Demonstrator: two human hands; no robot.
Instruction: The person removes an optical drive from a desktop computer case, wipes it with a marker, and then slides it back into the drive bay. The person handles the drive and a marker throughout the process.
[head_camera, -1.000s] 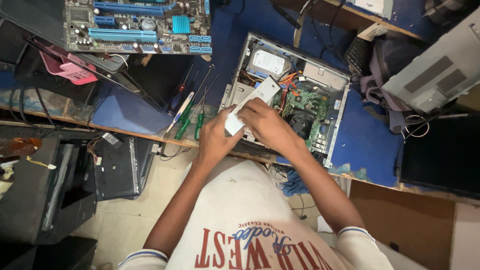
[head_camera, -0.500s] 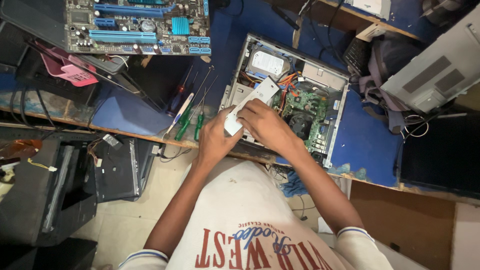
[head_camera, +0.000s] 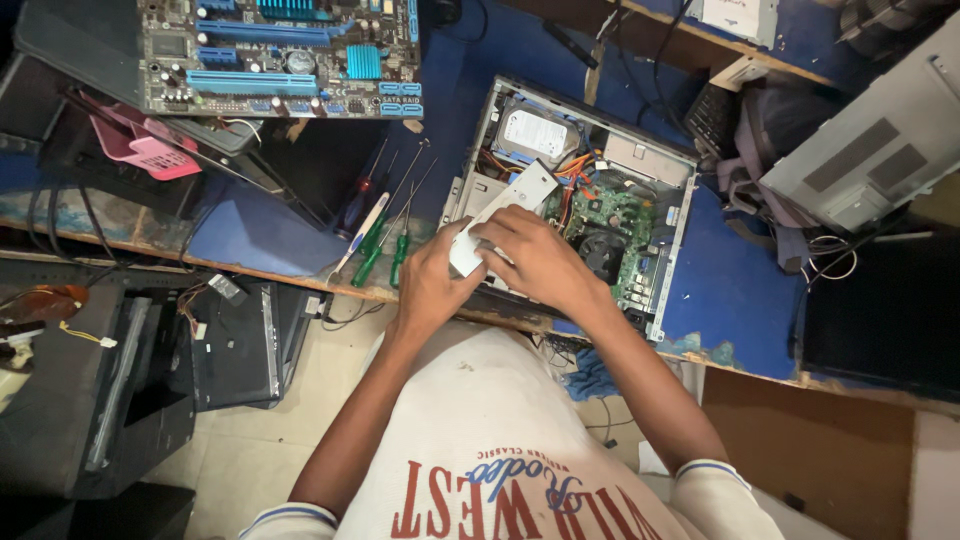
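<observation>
Head view is showing two hands gripping one white flat part (head_camera: 500, 215): left hand (head_camera: 432, 280) and right hand (head_camera: 535, 258) are closing around its near end, over one open computer case (head_camera: 660, 300). Beyond are lying four screwdrivers (head_camera: 385, 225) and one motherboard (head_camera: 280, 55).

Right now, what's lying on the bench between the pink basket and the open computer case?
In the head view, several screwdrivers lie on the blue bench top between the pink basket and the open computer case.

Bare motherboard (head_camera: 280, 55), pink basket (head_camera: 145, 150), green-handled screwdrivers (head_camera: 385, 250), grey case (head_camera: 870, 150), blue worktop (head_camera: 730, 290)
</observation>
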